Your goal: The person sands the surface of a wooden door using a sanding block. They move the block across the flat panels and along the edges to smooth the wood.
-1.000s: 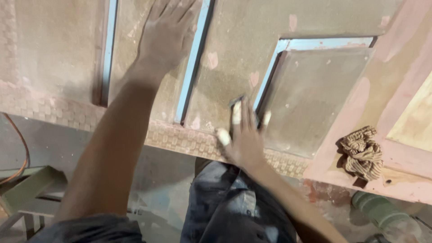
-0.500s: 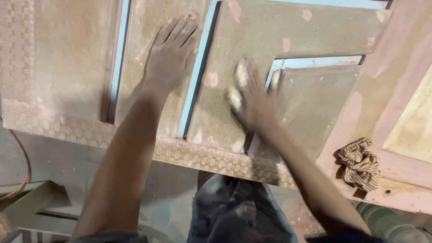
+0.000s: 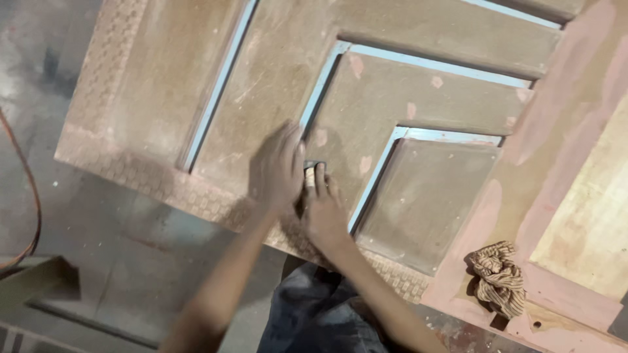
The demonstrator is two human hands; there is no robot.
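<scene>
A dusty brown carved wooden door panel (image 3: 418, 98) with pale blue grooves lies flat in front of me. My left hand (image 3: 276, 168) rests palm down on it beside a blue groove, fingers together. My right hand (image 3: 324, 212) sits just right of the left, touching it, and presses a small dark sanding pad (image 3: 309, 171) against the panel's surface near the groove. Only a corner of the pad shows between the two hands.
A crumpled striped brown rag (image 3: 498, 278) lies on the pinkish frame (image 3: 562, 117) at the lower right. An orange cable (image 3: 29, 196) curves over the grey floor at the left, above a green metal piece (image 3: 33, 281). My dark-trousered knees (image 3: 320, 314) are below the panel edge.
Both hands have come down and together near the panel's lower part. The left hand slid from its outstretched spot; the right hand moved back with the pad. The view has shifted.
</scene>
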